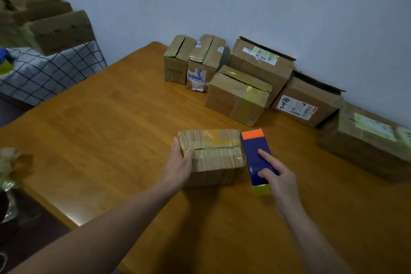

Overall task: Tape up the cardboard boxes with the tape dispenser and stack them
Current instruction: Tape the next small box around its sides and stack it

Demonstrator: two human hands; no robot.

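A small cardboard box point(213, 151), wrapped in shiny tape, lies on the wooden table point(100, 140) in front of me. My left hand point(179, 163) holds its left end, thumb on the top, fingers down the side. A blue tape dispenser point(254, 155) with an orange toothed tip and a yellow tape roll stands against the box's right side. My right hand point(279, 177) grips the dispenser, index finger stretched along its blue back.
Several more cardboard boxes point(240, 93) line the wall at the back and right, some with open flaps; a large one point(364, 142) sits far right. A stack of boxes point(60, 31) rests on a checked cloth at left. Crumpled wrapping point(9, 167) lies at the left edge.
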